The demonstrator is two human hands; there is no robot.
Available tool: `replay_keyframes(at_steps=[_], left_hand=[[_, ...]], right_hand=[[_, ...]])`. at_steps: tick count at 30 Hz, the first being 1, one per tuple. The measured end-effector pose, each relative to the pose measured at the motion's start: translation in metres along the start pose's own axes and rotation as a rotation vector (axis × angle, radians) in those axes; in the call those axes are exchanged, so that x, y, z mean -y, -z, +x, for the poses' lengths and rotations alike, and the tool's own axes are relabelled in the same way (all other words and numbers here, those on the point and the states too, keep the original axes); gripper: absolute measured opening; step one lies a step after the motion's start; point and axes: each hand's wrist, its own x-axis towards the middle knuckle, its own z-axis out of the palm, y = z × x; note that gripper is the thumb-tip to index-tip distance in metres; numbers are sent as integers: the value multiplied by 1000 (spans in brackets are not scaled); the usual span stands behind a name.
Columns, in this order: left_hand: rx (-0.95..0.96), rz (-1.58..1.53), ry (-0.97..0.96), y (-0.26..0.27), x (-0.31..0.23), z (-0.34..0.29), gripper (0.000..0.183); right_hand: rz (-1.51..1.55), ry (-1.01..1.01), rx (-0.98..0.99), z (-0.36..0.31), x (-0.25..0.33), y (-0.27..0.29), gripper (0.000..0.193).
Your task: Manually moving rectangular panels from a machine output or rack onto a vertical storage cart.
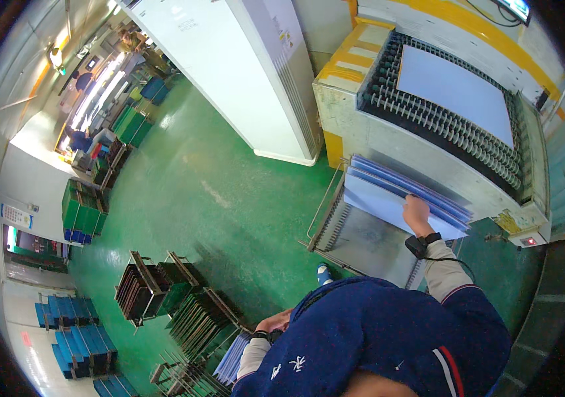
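Thin pale-blue panels (378, 202), flat and rectangular, tilted on edge, closely spaced in a metal rack (362, 243)

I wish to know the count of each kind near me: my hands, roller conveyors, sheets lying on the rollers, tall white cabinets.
Left hand and right hand: 2
Roller conveyor: 1
Pale sheet lying on the conveyor: 1
Tall white cabinet: 1
Total: 5

Right hand (417, 215) at pale panels (376, 199)

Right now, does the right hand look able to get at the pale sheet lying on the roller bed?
Probably yes, with a forward reach: the right hand is at the racked panels just short of the machine, and nothing covers the pale sheet on the roller bed.
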Motion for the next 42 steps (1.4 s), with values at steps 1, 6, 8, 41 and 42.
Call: replay_keyframes(at_steps=[1,6,8,41,42], left_hand=[[3,2,3,1,2,1,84],[23,7,9,9,12,6,84],[28,11,9,13,17,10,84],[-275,72,40,-107,-146,-70,41],[-271,77,36,-105,-144,-69,42]], right_hand=[[3,3,0,-1,1,0,14],[-2,-16,9,-12,11,2,13],[-16,-37,37,-19,10,1,13],[2236,-526,-338,-16,-94,152,24],[2247,-593,-353,-13,-94,145,21]])
